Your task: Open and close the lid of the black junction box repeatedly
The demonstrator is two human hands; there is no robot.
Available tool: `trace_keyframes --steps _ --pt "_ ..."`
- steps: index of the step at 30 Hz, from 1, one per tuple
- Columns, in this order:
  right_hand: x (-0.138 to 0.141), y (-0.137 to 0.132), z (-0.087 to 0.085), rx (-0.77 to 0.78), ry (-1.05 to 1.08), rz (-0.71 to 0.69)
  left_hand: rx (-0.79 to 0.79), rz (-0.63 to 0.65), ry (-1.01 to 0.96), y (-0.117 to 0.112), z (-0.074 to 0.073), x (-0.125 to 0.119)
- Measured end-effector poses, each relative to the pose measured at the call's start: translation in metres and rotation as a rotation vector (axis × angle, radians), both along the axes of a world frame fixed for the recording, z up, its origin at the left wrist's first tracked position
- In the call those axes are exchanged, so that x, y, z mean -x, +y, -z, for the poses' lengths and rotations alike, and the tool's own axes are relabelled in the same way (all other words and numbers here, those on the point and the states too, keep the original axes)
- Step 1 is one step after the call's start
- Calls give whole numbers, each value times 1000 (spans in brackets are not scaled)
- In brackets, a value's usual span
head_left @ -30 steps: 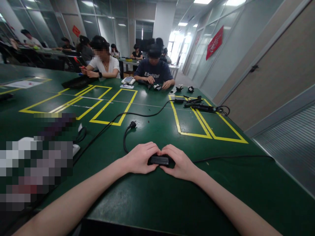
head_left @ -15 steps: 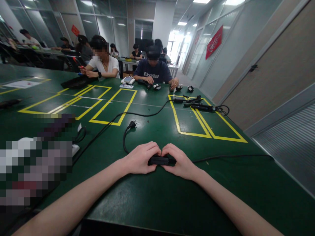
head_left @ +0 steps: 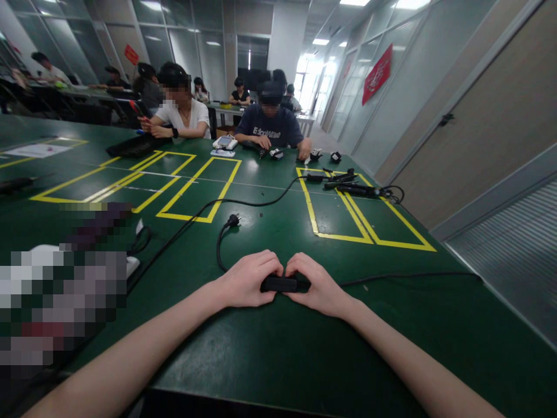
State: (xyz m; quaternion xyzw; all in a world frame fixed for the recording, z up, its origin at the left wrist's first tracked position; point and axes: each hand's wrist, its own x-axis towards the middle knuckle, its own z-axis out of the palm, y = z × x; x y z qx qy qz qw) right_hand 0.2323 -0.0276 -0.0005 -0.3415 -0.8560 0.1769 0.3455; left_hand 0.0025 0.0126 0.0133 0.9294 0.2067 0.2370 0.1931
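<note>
A small black power adapter [head_left: 281,284] lies on the green table [head_left: 270,360], near its front edge. My left hand [head_left: 249,279] grips its left end with curled fingers. My right hand [head_left: 316,284] grips its right end the same way; the fingertips of both hands nearly meet above it. A black cord with a plug [head_left: 234,220] curves away from the left side of the adapter. Another thin black cord [head_left: 413,276] runs from under my right hand towards the table's right edge.
Yellow tape rectangles [head_left: 198,188] mark the tabletop. A long black cable [head_left: 243,203] crosses the middle. Black tools and cables [head_left: 359,187] lie at the far right. Two people [head_left: 272,125] sit working at the far side. A white object [head_left: 133,264] lies at the left.
Both hands stay clasped on the adapter. The person in the dark shirt opposite has moved a hand to the right along the table.
</note>
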Motion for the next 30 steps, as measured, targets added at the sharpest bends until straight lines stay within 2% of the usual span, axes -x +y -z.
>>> trace_keyframes --steps 20,25,30 --pt "3 -1 -1 -140 -70 -15 -69 4 59 0 -2 0" --pt "4 -1 -1 -136 -33 7 -85 9 79 2 0 1" --pt "3 -2 -3 -118 -104 3 -145 35 86 4 -1 4"
